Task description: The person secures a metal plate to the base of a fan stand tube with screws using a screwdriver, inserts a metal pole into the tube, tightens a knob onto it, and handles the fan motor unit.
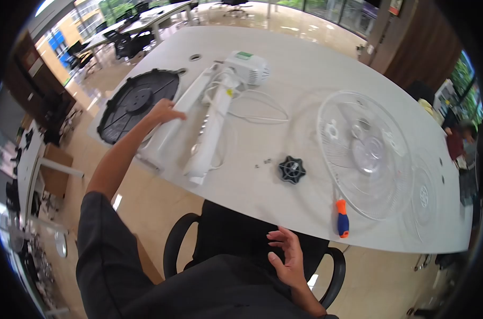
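Observation:
My left hand (166, 112) is closed around a long white pole (192, 87) lying on the table. To its left is a round black fan base (137, 101). Right of the pole, a white fan body (212, 119) with a row of buttons lies beneath its motor housing (248, 66), with a loose white cord (268, 118) alongside. My right hand (288, 258) hangs before my body at the table's front edge, fingers apart and holding nothing. The nearest part to it is a black star-shaped piece (292, 169); an orange-and-blue screwdriver (342, 219) lies further right.
A wire fan guard (326, 154) and a clear fan blade (368, 153) lie on the white table (273, 204). Several small screws (267, 161) are left of the black piece. A black chair (220, 228) stands against the front edge. Another person (456, 141) is at far right.

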A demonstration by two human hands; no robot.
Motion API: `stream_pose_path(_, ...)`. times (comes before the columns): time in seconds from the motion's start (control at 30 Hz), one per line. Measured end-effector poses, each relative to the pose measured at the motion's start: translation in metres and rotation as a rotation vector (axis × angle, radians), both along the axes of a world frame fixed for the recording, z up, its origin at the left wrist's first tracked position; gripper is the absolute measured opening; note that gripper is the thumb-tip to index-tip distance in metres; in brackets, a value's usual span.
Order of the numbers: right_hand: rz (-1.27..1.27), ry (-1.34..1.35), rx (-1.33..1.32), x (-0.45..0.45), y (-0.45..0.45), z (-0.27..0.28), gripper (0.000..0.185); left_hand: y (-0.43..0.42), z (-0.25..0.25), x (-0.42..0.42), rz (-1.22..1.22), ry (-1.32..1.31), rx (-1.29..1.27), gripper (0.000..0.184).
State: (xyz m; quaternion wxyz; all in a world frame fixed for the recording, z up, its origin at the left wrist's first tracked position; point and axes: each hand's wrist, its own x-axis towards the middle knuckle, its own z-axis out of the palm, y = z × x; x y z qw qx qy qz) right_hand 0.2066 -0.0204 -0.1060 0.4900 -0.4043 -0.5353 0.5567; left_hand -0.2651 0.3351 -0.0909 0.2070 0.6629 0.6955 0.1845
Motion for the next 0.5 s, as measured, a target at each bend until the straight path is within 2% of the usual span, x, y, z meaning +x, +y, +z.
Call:
stream_pose_path(0.03, -0.001, -0.007, 0.009, 0.000, 0.001, -0.001, 0.066, 0.002, 0.016, 0.008, 0.019, 0.197, -0.081, 0.060)
stream_pose_path(0.1, -0.005, -0.010, -0.006, 0.000, 0.001, -0.003, 0.065, 0.007, 0.022, 0.009, 0.043, 0.268, -0.141, 0.068)
stream_pose_path(0.13, -0.005, -0.010, -0.032, -0.002, 0.001, -0.002, 0.065, 0.007, 0.023, 0.011, -0.008, 0.359, 0.010, 0.072)
stream_pose_path(0.17, -0.004, -0.025, -0.044, -0.002, 0.002, -0.002, 0.064, 0.001, 0.041, 0.022, -0.068, 0.392, -0.067, 0.075)
stream_pose_path(0.3, 0.040, -0.051, -0.060, -0.005, 0.005, -0.005, 0.062, -0.003, 0.048, 0.029, -0.084, 0.485, -0.021, 0.079)
stream_pose_path(0.37, 0.056, -0.081, -0.056, -0.004, 0.007, -0.005, 0.062, -0.009, 0.043, 0.026, -0.070, 0.457, 0.033, 0.079)
stream_pose_path(0.43, 0.064, -0.082, -0.055, -0.003, 0.008, -0.007, 0.061, -0.008, 0.046, 0.032, -0.091, 0.424, 0.281, 0.076)
stream_pose_path(0.47, 0.063, -0.065, -0.051, -0.001, 0.009, -0.011, 0.060, -0.005, 0.047, 0.044, -0.100, 0.414, 0.296, 0.076)
stream_pose_path(0.5, 0.047, -0.079, -0.038, -0.001, 0.013, -0.012, 0.060, -0.001, 0.046, 0.058, -0.098, 0.311, 0.347, 0.074)
